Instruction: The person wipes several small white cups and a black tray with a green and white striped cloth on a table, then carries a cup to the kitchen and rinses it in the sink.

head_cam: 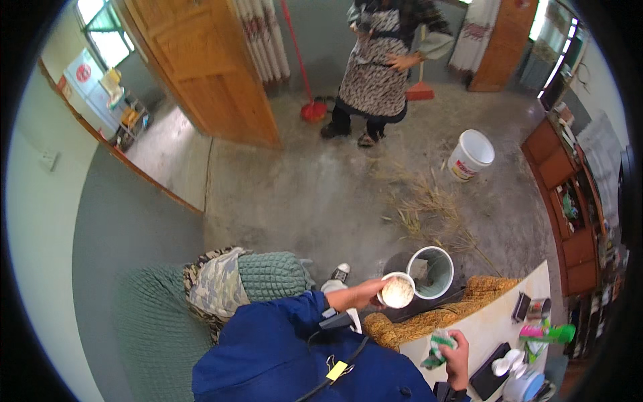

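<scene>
In the head view my left hand (369, 295) grips the side of a white round tub (397, 290) with pale, crumbly-looking contents. The tub is beside the rim of a white bucket (431, 274) on the floor, which has a greyish block-like thing inside; whether they touch I cannot tell. My right hand (456, 352) is closed around a green and white cloth (438, 347) at the near edge of the pale table (482, 325). Between the bucket and the table runs a mustard-coloured textured cover (442, 314).
A person (377, 65) in a patterned apron stands ahead. Dry plant stalks (434, 203) lie on the floor near another white bucket (471, 155). A green-covered sofa (274, 274) is at left. The table holds a pink and green container (547, 333) and a black tray-like object (490, 372).
</scene>
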A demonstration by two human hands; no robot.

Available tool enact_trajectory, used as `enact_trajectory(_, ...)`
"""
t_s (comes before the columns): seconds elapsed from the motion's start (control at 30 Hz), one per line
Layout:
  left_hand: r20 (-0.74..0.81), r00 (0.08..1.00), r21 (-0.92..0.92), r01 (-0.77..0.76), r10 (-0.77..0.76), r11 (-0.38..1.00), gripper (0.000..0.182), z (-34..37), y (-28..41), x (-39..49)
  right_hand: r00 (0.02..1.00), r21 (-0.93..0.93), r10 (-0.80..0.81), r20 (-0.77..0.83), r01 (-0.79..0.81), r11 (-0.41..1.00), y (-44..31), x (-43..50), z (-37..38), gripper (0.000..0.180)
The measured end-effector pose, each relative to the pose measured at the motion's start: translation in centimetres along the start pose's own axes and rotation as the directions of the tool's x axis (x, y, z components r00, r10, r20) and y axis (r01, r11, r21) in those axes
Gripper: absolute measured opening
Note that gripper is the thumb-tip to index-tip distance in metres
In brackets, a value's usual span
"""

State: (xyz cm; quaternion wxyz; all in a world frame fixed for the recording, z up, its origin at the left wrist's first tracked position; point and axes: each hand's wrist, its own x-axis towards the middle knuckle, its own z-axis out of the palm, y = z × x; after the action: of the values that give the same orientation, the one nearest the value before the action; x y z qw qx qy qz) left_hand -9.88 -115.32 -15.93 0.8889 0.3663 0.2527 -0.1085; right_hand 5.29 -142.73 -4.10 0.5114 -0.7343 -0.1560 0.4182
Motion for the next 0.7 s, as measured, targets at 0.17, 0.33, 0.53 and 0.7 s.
enact_trajectory(0.17, -0.191, 0.977, 0.066, -0.085, 0.096, 0.994, 0.049, -6.8, 8.6, -2.6, 0.979, -0.087, 0.151, 0.135, -0.14, 0.986, -7.1, 11.4, 7.4, 0.031)
enact_trajectory(0.33, -0.299, 0.926, -0.056, -0.258, 0.231, 0.964, 0.048, -13.3, 13.8, -7.1, 0.93, -0.296, -0.04, 0.366, 0.157, 0.942, -12.4, 21.6, 12.9, 0.028)
enact_trajectory(0.53, -0.524, 0.799, -0.272, -0.486, 0.295, 0.831, 0.046, -19.7, 15.8, -9.6, 0.871, -0.447, 0.083, 0.484, 0.165, 0.879, -19.5, 30.0, 22.4, 0.021)
enact_trajectory(0.7, -0.731, 0.639, -0.331, -0.639, 0.239, 0.694, 0.044, -23.5, 17.8, -14.8, 0.732, -0.612, 0.226, 0.642, 0.313, 0.726, -25.1, 38.8, 32.6, 0.024)
